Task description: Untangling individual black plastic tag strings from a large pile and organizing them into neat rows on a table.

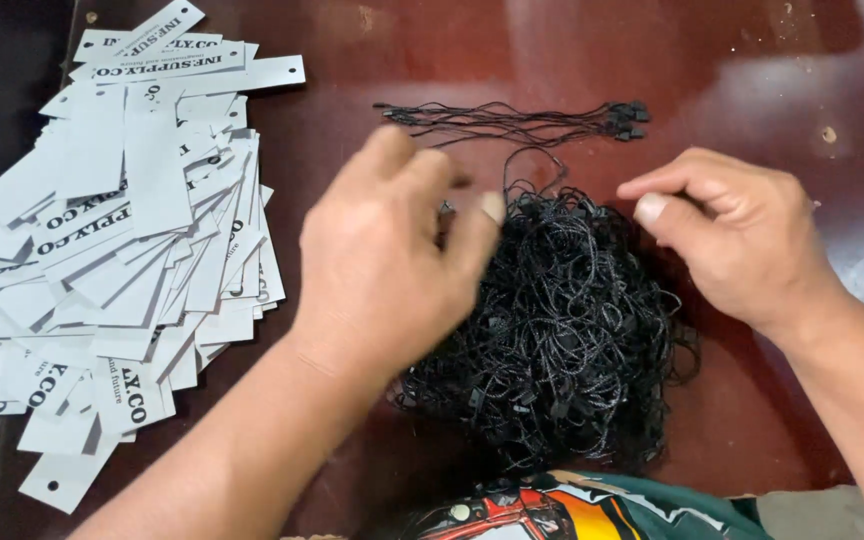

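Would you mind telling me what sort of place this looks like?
Probably a small packing or tagging workbench: a worn reddish table holds a pile of punched paper tags and a heap of black loop strings, which both hands pick at.

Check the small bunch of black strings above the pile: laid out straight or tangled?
Laid out straight. The small bunch lies roughly parallel, fastener ends gathered at the right, apart from the tangled pile below it.

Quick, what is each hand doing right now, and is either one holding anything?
Left hand: fingers bent over the heap of black strings; whether it grips a string cannot be told.
Right hand: fingers curled at the heap's edge, nothing clearly held.
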